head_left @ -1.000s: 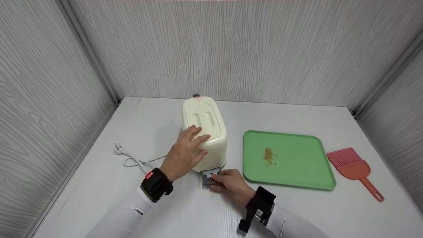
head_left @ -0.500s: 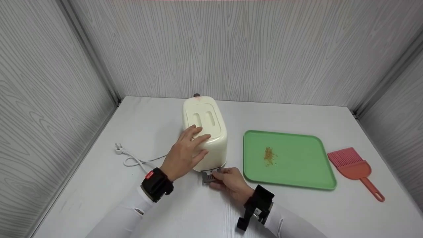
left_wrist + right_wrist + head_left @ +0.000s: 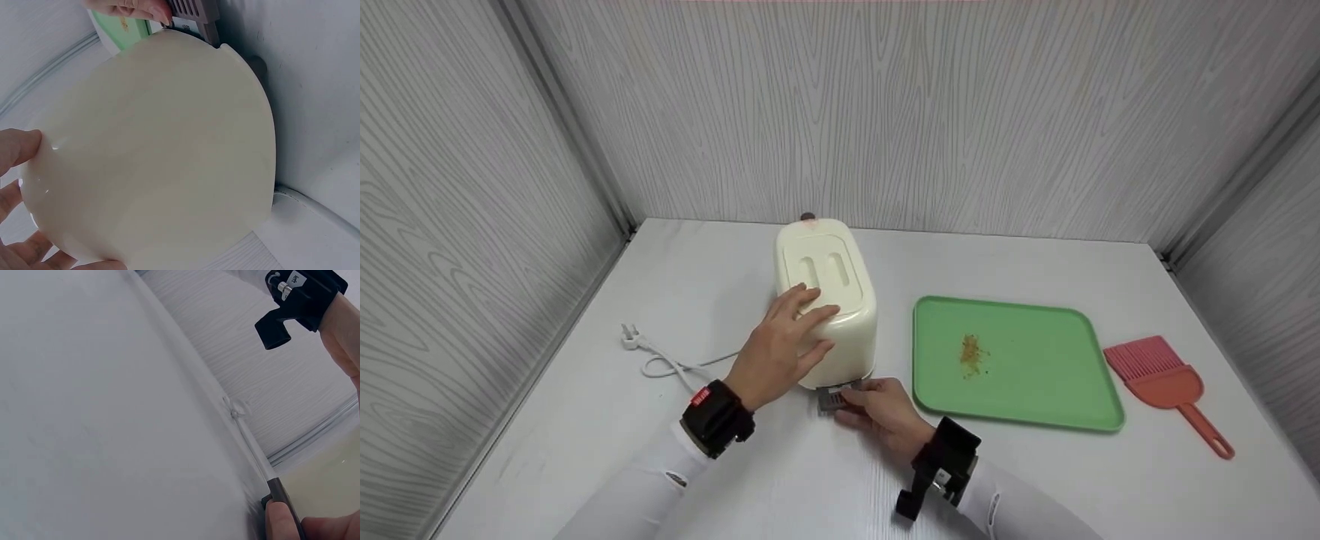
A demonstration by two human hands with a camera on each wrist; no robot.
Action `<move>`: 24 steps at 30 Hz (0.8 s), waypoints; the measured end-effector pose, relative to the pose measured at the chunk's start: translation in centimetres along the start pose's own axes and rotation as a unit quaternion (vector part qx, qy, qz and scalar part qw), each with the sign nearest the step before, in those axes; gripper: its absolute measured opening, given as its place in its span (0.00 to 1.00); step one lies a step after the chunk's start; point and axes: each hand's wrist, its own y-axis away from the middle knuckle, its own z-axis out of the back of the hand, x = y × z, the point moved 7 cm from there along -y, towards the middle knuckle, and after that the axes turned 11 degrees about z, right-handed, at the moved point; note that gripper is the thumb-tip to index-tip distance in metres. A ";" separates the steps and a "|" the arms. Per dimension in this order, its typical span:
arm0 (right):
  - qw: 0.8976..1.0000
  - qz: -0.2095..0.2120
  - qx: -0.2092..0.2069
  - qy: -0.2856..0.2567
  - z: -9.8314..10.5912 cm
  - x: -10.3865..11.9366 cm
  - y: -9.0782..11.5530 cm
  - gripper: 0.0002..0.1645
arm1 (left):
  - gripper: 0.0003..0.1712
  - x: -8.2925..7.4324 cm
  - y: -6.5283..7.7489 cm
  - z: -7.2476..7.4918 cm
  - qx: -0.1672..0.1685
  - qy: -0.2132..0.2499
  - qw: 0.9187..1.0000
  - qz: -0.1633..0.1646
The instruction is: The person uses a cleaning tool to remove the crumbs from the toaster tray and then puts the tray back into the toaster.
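A cream toaster [image 3: 851, 349] stands with its two slots running away from me in the head view. My left hand [image 3: 771, 360] rests on its near left corner, fingers spread over the top and thumb against the near end. At the base of that end, a grey slotted crumb tray [image 3: 831, 400] sticks out a little. My right hand [image 3: 889, 416] pinches the tray's right part between thumb and fingers. The left wrist view shows the tray [image 3: 197, 11] partly inside the toaster [image 3: 163, 146]; the right wrist view shows its dark edge [image 3: 284, 498] held by fingertips.
A green tray [image 3: 1050, 375] with a small heap of brown crumbs [image 3: 971, 354] lies right of the toaster. Farther right is a red brush [image 3: 1147, 357] on a dustpan [image 3: 1166, 386]. The white cord and plug [image 3: 631, 339] lie left. Walls enclose the table.
The crumb tray has slid farther into the toaster, its visible part shrinking, with my right hand moving slightly away from me along with it. My left hand stays on the toaster.
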 end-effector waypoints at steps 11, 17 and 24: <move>1.000 -0.001 -0.010 -0.013 -0.1 -0.1 0.6 0.22 | 0.24 -0.2 0.0 0.1 -0.001 -0.001 1.000 -0.006; 0.999 0.010 -0.021 -0.024 -0.3 -0.2 1.4 0.27 | 0.24 0.0 0.0 -0.1 -0.002 -0.006 1.000 -0.005; 0.997 0.011 -0.058 -0.047 -0.2 -0.5 1.7 0.23 | 0.24 -0.1 0.0 0.0 -0.007 -0.003 1.000 -0.012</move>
